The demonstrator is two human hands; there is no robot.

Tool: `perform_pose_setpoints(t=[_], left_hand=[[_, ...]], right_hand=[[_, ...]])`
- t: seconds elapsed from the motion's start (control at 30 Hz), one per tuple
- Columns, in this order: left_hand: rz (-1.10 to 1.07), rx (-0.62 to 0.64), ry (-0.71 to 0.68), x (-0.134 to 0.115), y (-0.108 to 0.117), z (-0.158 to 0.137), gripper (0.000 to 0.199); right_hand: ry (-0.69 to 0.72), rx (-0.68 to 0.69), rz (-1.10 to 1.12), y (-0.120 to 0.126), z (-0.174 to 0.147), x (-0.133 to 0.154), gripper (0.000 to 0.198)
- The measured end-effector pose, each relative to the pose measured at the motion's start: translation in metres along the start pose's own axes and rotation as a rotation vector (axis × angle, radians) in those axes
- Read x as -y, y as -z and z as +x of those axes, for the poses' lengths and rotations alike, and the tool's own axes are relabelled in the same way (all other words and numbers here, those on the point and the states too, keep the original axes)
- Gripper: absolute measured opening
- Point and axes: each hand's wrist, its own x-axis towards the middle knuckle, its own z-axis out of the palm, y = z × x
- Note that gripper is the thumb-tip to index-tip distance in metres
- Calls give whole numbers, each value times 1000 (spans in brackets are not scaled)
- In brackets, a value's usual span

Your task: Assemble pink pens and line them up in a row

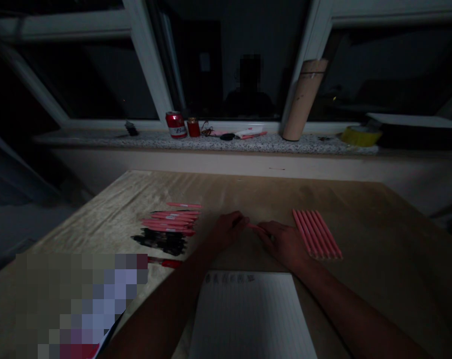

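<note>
Here, pen [256, 227] between right fingers [273, 228]

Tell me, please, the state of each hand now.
Left hand: at one end of a pink pen; grip cannot be told.
Right hand: closed, holding that pink pen.

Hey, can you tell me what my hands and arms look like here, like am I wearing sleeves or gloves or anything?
Your left hand and right hand are ungloved. No sleeve, watch or bracelet shows on your left forearm or right forearm. It's too dim to tell about rings or small markings.
</note>
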Motion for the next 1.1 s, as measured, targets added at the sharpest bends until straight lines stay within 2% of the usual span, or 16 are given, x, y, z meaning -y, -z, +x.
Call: perform_pose_setpoints(t=[0.1, 0.4, 0.63, 0.8, 0.93, 1.1], left_hand=[[6, 3, -33, 1, 0, -1, 34], [64, 20, 5, 0, -2, 0, 47], [-12, -9, -42, 1, 1, -2, 33], [93, -4, -46, 0, -1, -1, 40], [91, -11, -20, 0, -3, 0, 44], [9, -22, -32, -1, 0, -1, 34]], right_hand=[[-2, -6, 18, -1, 0, 0, 30], [5, 16, -5, 0, -1, 0, 30], [-3, 1, -3, 0, 0, 0, 30], [1, 14, -2, 1, 0, 2, 30], [1, 25, -6, 2, 1, 3, 31], [-2, -3, 1, 0, 0, 0, 31]])
